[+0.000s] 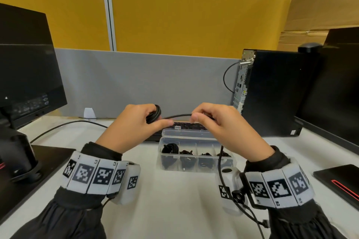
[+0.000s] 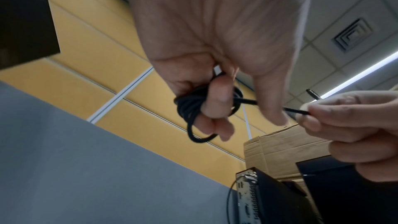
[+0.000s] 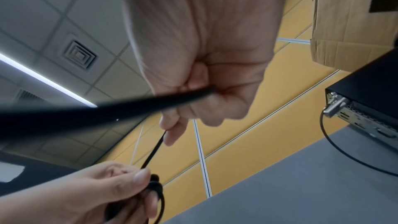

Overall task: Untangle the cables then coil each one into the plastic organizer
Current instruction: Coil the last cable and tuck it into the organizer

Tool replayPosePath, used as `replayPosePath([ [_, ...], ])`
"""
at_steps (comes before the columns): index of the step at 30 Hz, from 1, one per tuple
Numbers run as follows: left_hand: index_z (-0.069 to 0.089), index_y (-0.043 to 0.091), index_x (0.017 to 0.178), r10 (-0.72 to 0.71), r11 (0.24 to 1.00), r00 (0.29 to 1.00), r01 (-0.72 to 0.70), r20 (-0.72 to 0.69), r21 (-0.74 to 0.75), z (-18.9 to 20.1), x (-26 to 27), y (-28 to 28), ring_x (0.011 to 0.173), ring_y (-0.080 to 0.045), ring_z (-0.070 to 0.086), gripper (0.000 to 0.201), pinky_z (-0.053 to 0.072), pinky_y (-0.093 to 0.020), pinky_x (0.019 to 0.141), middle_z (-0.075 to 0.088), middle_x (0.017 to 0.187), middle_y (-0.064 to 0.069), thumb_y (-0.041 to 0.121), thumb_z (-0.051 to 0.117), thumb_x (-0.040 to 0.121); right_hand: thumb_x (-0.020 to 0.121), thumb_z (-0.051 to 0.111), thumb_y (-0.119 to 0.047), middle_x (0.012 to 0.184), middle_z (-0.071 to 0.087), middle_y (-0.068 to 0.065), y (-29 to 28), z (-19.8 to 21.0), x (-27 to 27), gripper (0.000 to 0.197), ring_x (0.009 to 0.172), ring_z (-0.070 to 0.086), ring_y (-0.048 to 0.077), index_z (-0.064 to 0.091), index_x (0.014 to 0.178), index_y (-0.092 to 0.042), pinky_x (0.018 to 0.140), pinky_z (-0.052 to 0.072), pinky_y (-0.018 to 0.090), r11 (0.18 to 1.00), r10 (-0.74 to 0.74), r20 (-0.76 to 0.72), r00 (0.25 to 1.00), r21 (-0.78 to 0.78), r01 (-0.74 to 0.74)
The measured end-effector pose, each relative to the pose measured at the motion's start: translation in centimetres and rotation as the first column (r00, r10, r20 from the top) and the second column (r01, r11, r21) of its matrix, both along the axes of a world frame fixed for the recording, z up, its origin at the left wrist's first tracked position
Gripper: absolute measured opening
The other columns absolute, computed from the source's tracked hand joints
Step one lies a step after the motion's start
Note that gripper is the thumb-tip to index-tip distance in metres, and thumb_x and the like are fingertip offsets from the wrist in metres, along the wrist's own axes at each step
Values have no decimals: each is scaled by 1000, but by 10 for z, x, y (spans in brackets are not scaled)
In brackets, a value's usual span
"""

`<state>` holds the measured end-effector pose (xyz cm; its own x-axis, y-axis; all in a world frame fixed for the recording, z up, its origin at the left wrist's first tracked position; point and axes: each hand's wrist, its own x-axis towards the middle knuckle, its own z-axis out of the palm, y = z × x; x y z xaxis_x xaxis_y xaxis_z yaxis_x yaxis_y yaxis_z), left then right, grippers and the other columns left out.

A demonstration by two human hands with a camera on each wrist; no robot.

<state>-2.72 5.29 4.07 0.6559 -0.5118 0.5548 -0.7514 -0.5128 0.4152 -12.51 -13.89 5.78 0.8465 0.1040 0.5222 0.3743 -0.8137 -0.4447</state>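
Note:
Both hands are raised above the clear plastic organizer (image 1: 194, 167). My left hand (image 1: 139, 122) grips a small coil of black cable (image 1: 155, 115); in the left wrist view the loops (image 2: 193, 108) wrap round its curled fingers. A straight run of the same cable (image 1: 178, 116) stretches right to my right hand (image 1: 209, 116), which pinches it between thumb and fingers. The free tail (image 1: 219, 161) hangs from the right hand past the organizer's right end. The organizer's compartments hold several black coiled cables (image 1: 170, 149).
A black keyboard (image 1: 192, 126) lies just behind the organizer. A monitor on its stand (image 1: 25, 75) is at the left, a black desktop tower (image 1: 272, 91) at the right with another monitor (image 1: 334, 91) beside it. A black tablet (image 1: 338, 180) lies at the right edge.

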Motion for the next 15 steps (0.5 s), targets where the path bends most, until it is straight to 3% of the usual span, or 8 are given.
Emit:
replayPosePath([
  [1, 45, 2, 66, 34, 999, 999, -34, 25, 0, 0, 2, 2, 50, -13, 29, 54, 26, -24, 50, 34, 54, -2, 52, 58, 81, 97, 49, -23, 54, 52, -26, -1, -1, 2, 18, 52, 48, -1, 64, 90, -18, 53, 35, 9, 1000, 4, -14, 1000, 4, -4],
  [5, 34, 7, 63, 190, 981, 981, -189, 49, -34, 3, 8, 10, 51, -17, 29, 47, 23, -26, 47, 33, 55, -4, 41, 53, 89, 99, 41, -23, 55, 49, -10, -2, -8, 6, 17, 52, 44, 5, 57, 93, -21, 57, 40, 20, 997, 69, -197, 978, -3, -71],
  [7, 32, 10, 62, 260, 965, 964, -256, 58, -62, 4, 12, 15, 51, -18, 32, 45, 23, -29, 48, 35, 55, -5, 38, 52, 91, 99, 40, -20, 60, 56, -6, -1, -10, 5, 16, 54, 49, 2, 55, 94, -18, 61, 42, 14, 990, 126, -332, 935, -24, -142],
  [9, 32, 10, 63, 318, 946, 946, -312, 59, -91, 4, 15, 19, 53, -19, 33, 43, 23, -30, 47, 38, 57, -7, 36, 49, 93, 100, 40, -18, 65, 62, -4, 2, -11, 4, 15, 58, 56, 4, 53, 91, -17, 69, 46, 13, 974, 186, -444, 876, -34, -224],
  [11, 33, 9, 64, 354, 932, 934, -347, 57, -106, 4, 18, 21, 53, -21, 33, 42, 22, -31, 47, 38, 58, -8, 35, 47, 94, 99, 42, -19, 69, 65, -4, 4, -12, 4, 16, 57, 59, 10, 53, 88, -17, 74, 52, 26, 960, 231, -521, 822, -16, -280],
  [13, 33, 8, 65, 366, 927, 929, -359, 55, -110, 4, 19, 20, 54, -23, 33, 42, 22, -32, 47, 38, 58, -8, 36, 45, 94, 99, 43, -21, 72, 67, -3, 5, -13, 4, 17, 46, 52, 12, 56, 90, -14, 59, 49, 30, 954, 253, -550, 796, 4, -300],
  [15, 34, 8, 65, 358, 930, 932, -351, 61, -107, 3, 18, 18, 55, -24, 35, 42, 22, -31, 47, 39, 58, -9, 37, 44, 94, 99, 45, -20, 75, 69, 1, 6, -14, 5, 16, 38, 45, 13, 57, 92, -12, 42, 41, 23, 954, 271, -564, 780, 49, -296],
])
